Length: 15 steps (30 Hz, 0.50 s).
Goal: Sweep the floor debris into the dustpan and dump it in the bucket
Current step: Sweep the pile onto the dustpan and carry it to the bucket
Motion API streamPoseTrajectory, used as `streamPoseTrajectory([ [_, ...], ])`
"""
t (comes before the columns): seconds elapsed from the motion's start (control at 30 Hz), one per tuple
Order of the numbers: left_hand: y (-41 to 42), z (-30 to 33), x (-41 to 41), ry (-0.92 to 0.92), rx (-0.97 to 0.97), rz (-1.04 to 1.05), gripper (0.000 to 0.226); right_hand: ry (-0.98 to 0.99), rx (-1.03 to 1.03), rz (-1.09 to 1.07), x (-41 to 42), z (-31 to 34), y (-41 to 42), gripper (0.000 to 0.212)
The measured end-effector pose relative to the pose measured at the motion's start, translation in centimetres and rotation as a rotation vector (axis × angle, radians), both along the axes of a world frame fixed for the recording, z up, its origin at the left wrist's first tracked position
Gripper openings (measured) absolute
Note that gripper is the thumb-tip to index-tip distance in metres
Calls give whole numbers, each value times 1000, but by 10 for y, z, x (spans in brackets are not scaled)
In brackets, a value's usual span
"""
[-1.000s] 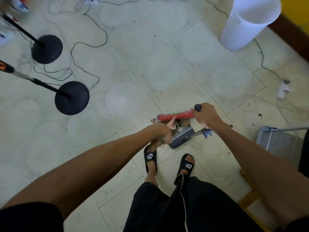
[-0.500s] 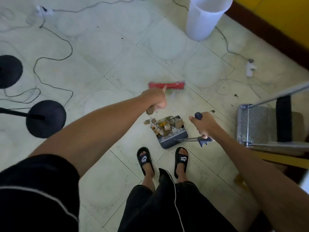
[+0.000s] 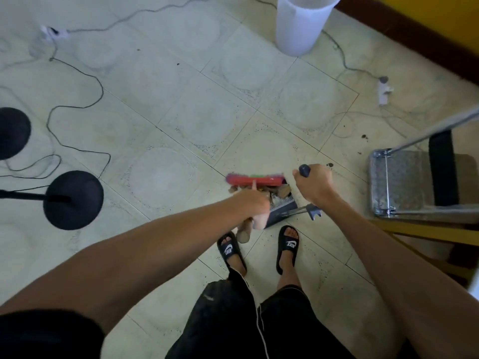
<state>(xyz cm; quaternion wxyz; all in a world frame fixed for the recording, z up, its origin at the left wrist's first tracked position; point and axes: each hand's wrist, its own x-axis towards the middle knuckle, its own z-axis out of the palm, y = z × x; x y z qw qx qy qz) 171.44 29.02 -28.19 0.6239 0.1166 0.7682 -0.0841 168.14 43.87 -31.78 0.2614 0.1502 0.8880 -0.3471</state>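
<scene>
- The right hand [image 3: 315,183] has its fingers curled tight round the dark rounded top of the dustpan's upright handle; the grip looks firm and high, which suits steering but gives little control over tipping.
- The left hand [image 3: 252,203] is wrapped round the pale wooden broom handle [image 3: 245,230] low down, close to the head; it is motion-blurred, so individual fingers cannot be told apart.
- The red plastic broom head [image 3: 255,180] lies across the open mouth of the dark grey plastic dustpan [image 3: 282,209], touching the heap.
- The brownish, lumpy debris [image 3: 278,191] sits in the pan just behind the broom; it looks like light, loose scraps that would slide or spill if the pan tilts forward.
- The dustpan stands on the pale tiled floor [image 3: 181,112] just in front of the person's feet in black slide sandals [image 3: 287,246]. It is likely light and stiff, and best lifted by the handle with its mouth kept raised.
- The white translucent plastic bucket [image 3: 300,22] stands upright well apart, near the wall at the top, with thin cables [image 3: 77,104] trailing on the floor beside the way there.
</scene>
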Motion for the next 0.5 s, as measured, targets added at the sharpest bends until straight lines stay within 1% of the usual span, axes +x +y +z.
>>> streamPoseTrajectory([
  [0.03,0,10,-4,-44,-9,-8,66,4,4,13,-1,0,-3,51],
  [0.1,-8,29,-14,-104,-52,70,55,-3,16,41,-2,0,-5,51],
  [0.13,-15,37,-21,-117,-61,147,54,-14,18,48,-2,1,-4,49],
  [0.2,-28,52,-38,-93,-55,253,64,-37,18,58,-3,3,2,45],
  [0.3,-38,71,-65,-12,-73,218,72,-51,32,90,-4,8,7,42],
  [0.37,-43,80,-82,56,-87,128,74,-55,27,102,-4,11,4,41],
  [0.4,-46,85,-89,76,-83,92,68,-52,32,110,-4,12,2,41],
  [0.5,-53,102,-111,140,-92,103,28,-42,60,125,-4,12,-2,40],
])
